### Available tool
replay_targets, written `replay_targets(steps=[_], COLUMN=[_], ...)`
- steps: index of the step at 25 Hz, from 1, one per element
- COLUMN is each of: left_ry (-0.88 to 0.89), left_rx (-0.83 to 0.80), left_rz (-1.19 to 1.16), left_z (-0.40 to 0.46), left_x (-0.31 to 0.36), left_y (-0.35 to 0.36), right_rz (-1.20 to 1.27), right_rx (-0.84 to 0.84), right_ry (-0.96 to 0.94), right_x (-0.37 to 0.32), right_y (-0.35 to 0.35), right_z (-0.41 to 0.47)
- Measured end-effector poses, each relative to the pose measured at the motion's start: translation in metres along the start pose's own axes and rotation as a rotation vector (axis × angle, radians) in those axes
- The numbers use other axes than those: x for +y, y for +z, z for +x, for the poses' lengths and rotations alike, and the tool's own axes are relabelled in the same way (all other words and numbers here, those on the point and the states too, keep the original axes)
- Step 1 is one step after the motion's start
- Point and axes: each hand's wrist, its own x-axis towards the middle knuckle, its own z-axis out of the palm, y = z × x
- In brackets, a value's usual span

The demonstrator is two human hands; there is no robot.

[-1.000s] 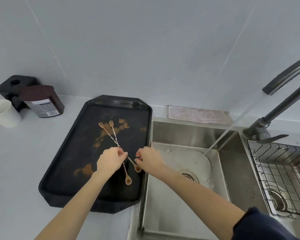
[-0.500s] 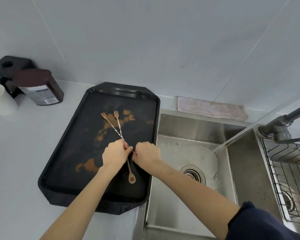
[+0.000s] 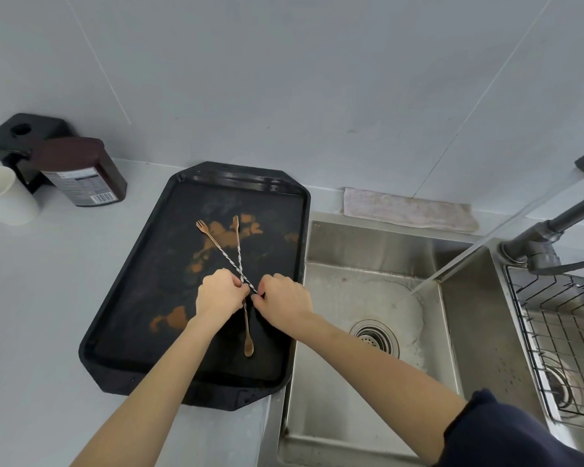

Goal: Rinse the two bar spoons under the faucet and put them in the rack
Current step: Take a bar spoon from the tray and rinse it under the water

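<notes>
Two copper bar spoons with twisted stems and fork ends lie crossed on the stained black tray [image 3: 142,298]. One bar spoon [image 3: 238,244] runs from its fork down to its bowl near the tray's front. My left hand [image 3: 216,296] pinches it at the crossing. The other bar spoon [image 3: 216,244] slants from the left fork toward my right hand [image 3: 285,299], which pinches its lower end and hides its bowl. The faucet [image 3: 550,224] stands at the right, and its water falls into the sink [image 3: 338,251]. A wire rack [image 3: 533,318] sits in the right basin.
A dark brown container [image 3: 81,170], a white cup [image 3: 4,193] and a black holder [image 3: 17,136] stand at the back left of the counter. A folded cloth [image 3: 408,208] lies behind the sink. The drain strainer [image 3: 373,335] sits in the left basin.
My hands have drawn together at the spoons' crossing. My right hand now covers one spoon's bowl, and the fork ends have spread a little wider. The view has shifted left.
</notes>
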Motion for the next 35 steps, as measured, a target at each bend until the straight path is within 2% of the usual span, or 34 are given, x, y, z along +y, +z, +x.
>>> replay_targets(steps=[6,10,13,17,22,27,35], left_ry=[0.119,0.201,0.281,0.359,0.434,0.466,0.440], left_rx=[0.038,0.032,-0.014,-0.064,-0.225,-0.308,-0.334], left_rz=[-0.165,-0.225,-0.293,-0.330,-0.321,-0.392,-0.389], left_z=[-0.019,-0.041,-0.062,-0.093,-0.128,-0.149,-0.152], left_x=[0.019,0.038,0.059,0.090,0.133,0.164,0.189], left_y=[-0.010,-0.009,-0.001,0.020,0.059,0.092,0.128], right_rz=[0.317,0.497,0.604,0.736,0.901,1.000,1.095], right_rx=[-0.034,0.019,0.057,0.194,0.312,0.355,0.348], right_ry=[0.077,0.131,0.140,0.216,0.304,0.326,0.335], right_x=[-0.001,0.014,0.038,0.081,0.131,0.175,0.221], right_y=[-0.014,-0.032,-0.046,-0.065,-0.103,-0.132,-0.166], right_z=[-0.014,-0.033,-0.054,-0.080,-0.105,-0.119,-0.118])
